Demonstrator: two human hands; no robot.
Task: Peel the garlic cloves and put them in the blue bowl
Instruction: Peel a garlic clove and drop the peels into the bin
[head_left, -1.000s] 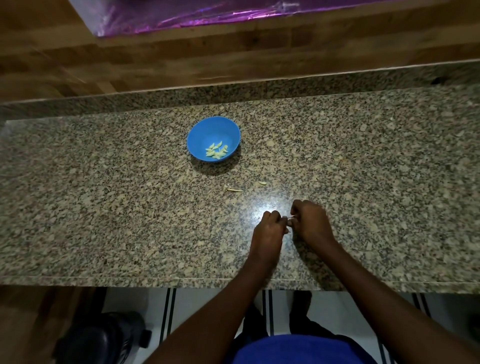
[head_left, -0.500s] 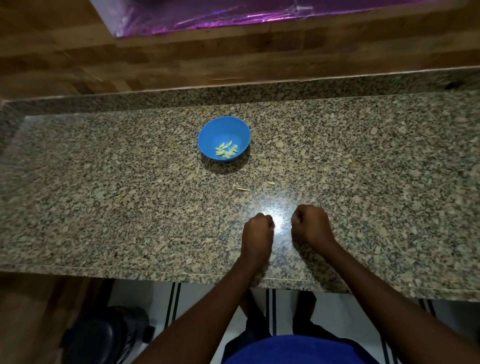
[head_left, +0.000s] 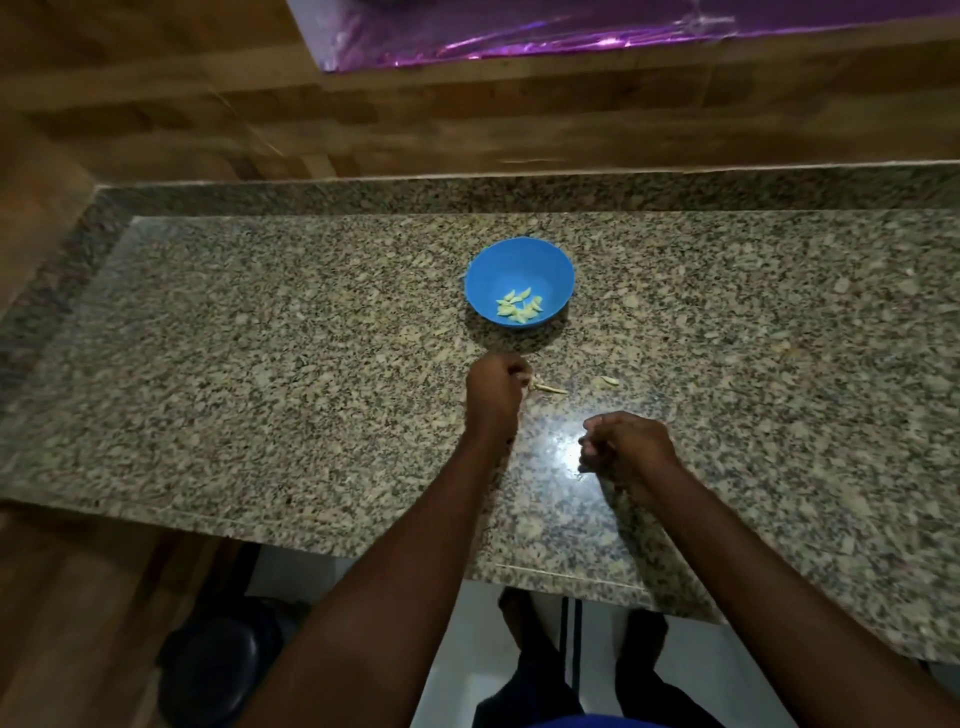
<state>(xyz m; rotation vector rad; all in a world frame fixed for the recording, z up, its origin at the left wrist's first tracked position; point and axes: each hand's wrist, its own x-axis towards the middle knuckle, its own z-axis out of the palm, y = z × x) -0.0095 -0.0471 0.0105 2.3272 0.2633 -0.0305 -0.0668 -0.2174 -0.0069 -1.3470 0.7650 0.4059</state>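
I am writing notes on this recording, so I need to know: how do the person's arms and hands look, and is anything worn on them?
Both forearms are bare up to the frame's edge: no sleeves show. The left hand and the right hand wear no gloves. No watch, bracelet or ring is visible, though the dim light could hide a small ring on the fingers. There are no markings.

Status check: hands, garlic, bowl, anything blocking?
Left hand curled beside peel scraps; right hand curled, contents unseen. Peeled cloves in blue bowl. Path clear.
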